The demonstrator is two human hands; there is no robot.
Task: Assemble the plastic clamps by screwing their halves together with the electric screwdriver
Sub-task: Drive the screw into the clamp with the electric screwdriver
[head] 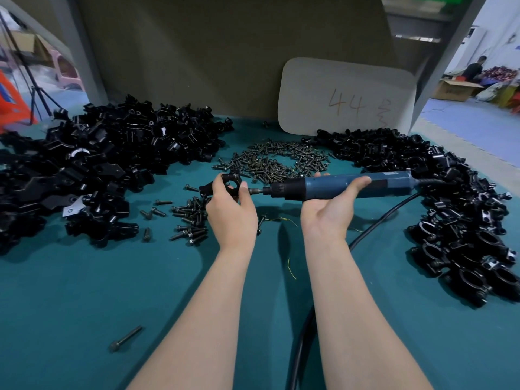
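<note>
the left hand (pixel 231 213) pinches a black clamp (pixel 231 183) between thumb and curled fingers. the right hand (pixel 327 206) is wrapped around the blue screwdriver (pixel 351 184), held level, its tip meeting the clamp just right of the left fingers. loose screws (pixel 281 159) lie on the table (pixel 84 305) beyond both hands.

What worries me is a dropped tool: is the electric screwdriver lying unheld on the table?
No, the right hand grips the electric screwdriver, its bit against the clamp that the left hand holds.
</note>
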